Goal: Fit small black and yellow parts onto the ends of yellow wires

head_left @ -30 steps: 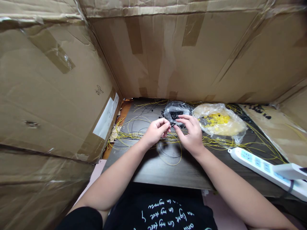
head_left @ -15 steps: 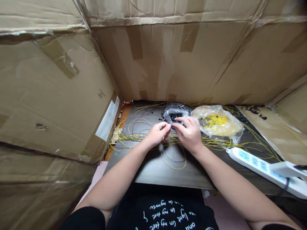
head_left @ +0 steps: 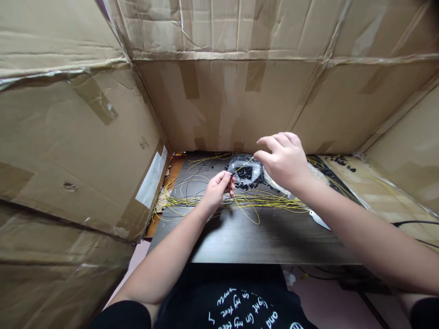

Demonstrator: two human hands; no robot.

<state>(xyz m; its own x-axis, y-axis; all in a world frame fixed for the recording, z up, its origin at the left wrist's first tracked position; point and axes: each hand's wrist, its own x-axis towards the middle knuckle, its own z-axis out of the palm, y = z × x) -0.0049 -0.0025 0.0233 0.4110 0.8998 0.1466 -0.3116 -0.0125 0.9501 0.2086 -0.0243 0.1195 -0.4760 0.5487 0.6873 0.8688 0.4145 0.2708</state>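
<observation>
A small, slim black piece (head_left: 233, 174) is pinched by the left hand's (head_left: 214, 194) fingers above the grey wood-grain worktop (head_left: 240, 246), a thin yellow wire (head_left: 244, 166) slanting from it away and rightward to the right hand (head_left: 288, 162), whose grip cannot be told.

The right hand (head_left: 284, 160) and its forearm hide most of the pale bag (head_left: 274, 183) and of the power strip (head_left: 318, 220). The dark piece (head_left: 233, 174) at the left hand's (head_left: 219, 187) fingertips is too small to make out. The bottom edge cuts off the shirt (head_left: 240, 292).
</observation>
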